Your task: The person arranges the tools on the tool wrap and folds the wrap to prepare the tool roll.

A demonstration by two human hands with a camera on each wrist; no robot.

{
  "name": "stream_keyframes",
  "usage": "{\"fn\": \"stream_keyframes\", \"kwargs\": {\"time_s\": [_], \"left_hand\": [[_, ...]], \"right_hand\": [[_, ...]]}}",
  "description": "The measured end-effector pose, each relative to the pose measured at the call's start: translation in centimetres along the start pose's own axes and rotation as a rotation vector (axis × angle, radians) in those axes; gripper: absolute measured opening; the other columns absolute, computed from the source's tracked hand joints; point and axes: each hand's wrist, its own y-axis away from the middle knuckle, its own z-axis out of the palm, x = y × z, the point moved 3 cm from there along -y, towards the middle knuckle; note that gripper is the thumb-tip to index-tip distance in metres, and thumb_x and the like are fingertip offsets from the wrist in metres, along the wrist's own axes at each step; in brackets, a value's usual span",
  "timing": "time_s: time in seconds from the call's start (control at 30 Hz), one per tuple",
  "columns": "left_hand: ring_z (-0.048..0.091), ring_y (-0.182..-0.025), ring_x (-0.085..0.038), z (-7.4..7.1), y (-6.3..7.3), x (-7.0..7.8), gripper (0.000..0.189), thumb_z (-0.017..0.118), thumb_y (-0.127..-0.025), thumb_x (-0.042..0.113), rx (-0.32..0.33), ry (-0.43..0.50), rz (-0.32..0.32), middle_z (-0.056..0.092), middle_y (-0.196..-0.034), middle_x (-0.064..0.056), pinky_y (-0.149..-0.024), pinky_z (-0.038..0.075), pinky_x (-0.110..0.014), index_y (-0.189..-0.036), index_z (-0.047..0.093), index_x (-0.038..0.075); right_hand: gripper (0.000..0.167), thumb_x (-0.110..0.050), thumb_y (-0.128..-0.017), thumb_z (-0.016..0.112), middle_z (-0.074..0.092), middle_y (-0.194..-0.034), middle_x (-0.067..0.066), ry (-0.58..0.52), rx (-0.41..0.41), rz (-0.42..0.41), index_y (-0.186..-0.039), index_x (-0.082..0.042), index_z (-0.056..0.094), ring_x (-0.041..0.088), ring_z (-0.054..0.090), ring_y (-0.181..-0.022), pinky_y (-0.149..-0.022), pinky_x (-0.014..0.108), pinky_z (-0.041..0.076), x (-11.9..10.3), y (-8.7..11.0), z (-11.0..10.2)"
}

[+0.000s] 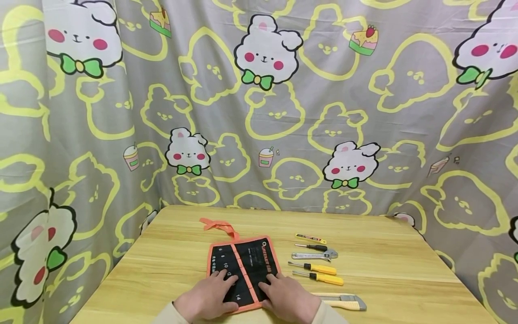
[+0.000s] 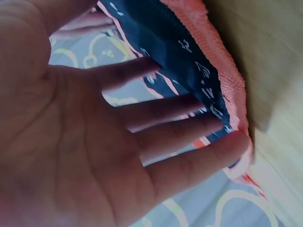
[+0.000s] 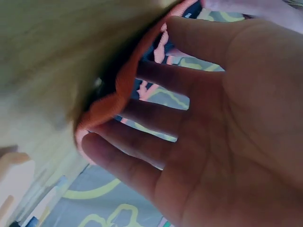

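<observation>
An unfolded black fabric tool roll [image 1: 259,258] with orange edging and white printed numbers lies on the table. My left hand [image 1: 206,294] rests on its lower left part, fingers spread. On the lower right side my right hand [image 1: 289,294] lies with its fingertips on the fabric. In the left wrist view, the left fingers [image 2: 189,165] reach nearly straight over the roll's orange edge [image 2: 232,90]. The right wrist view has the right fingers [image 3: 123,165] extended across the rippled orange border [image 3: 118,97]. Neither hand grips anything.
Right of the roll lie a yellow-and-black slim item [image 1: 310,238], a black-handled screwdriver [image 1: 317,247], an adjustable wrench [image 1: 315,256], two yellow-handled screwdrivers [image 1: 323,268] and a utility knife [image 1: 352,302]. An orange strap [image 1: 218,223] trails behind the roll. Patterned curtains [image 1: 283,117] surround the wooden table [image 1: 162,252].
</observation>
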Motion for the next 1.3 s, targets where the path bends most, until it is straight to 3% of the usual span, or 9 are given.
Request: {"fn": "stream_keyframes", "kwargs": {"time_s": [0.13,0.3,0.5,0.9,1.3], "left_hand": [[0.052,-0.135,-0.041,-0.1,0.0,-0.1,0.067,0.071,-0.091,0.055,-0.015,-0.015,0.025,0.055,-0.147,-0.019,-0.107,0.046,-0.056,-0.145,0.058,0.018],[0.051,-0.136,-0.042,-0.1,0.1,0.2,0.071,0.07,-0.09,0.058,-0.018,-0.001,0.003,0.053,-0.148,-0.021,-0.105,0.047,-0.057,-0.146,0.056,0.016],[0.049,-0.137,-0.045,-0.1,0.3,0.1,0.075,0.071,-0.089,0.058,-0.019,0.025,-0.049,0.051,-0.149,-0.024,-0.105,0.046,-0.061,-0.147,0.055,0.014],[0.043,-0.143,-0.042,-0.4,-0.1,-1.1,0.074,0.071,-0.09,0.058,-0.016,0.065,0.052,0.045,-0.155,-0.02,-0.109,0.043,-0.058,-0.15,0.052,0.018],[0.043,-0.143,-0.043,-0.5,-0.2,-1.1,0.073,0.072,-0.09,0.055,-0.006,0.073,0.075,0.045,-0.155,-0.022,-0.11,0.042,-0.058,-0.149,0.053,0.017]], "right_hand": [[0.038,-0.044,-0.1,0.063,0.065,-0.127,-0.002,-0.01,0.035,-0.02,-0.134,-0.026,0.066,0.019,0.063,-0.113,-0.093,0.04,0.056,0.1,0.0,-0.4],[0.049,-0.042,-0.099,0.066,0.058,-0.143,0.002,-0.006,0.114,-0.036,-0.144,-0.024,0.059,0.025,0.058,-0.127,-0.1,0.044,0.053,0.6,-0.2,-0.4],[0.055,-0.051,-0.1,0.06,0.052,-0.152,0.004,-0.019,0.039,0.015,-0.149,-0.027,0.053,0.03,0.052,-0.136,-0.102,0.048,0.051,1.1,-0.3,0.3],[0.053,-0.059,-0.098,0.057,0.057,-0.145,0.001,0.015,-0.03,0.07,-0.144,-0.031,0.058,0.028,0.057,-0.128,-0.099,0.05,0.051,0.7,-0.3,0.5],[0.058,-0.058,-0.095,0.063,0.058,-0.141,0.003,-0.023,0.063,0.035,-0.145,-0.027,0.057,0.028,0.061,-0.121,-0.094,0.047,0.055,1.3,0.6,-0.1]]}}
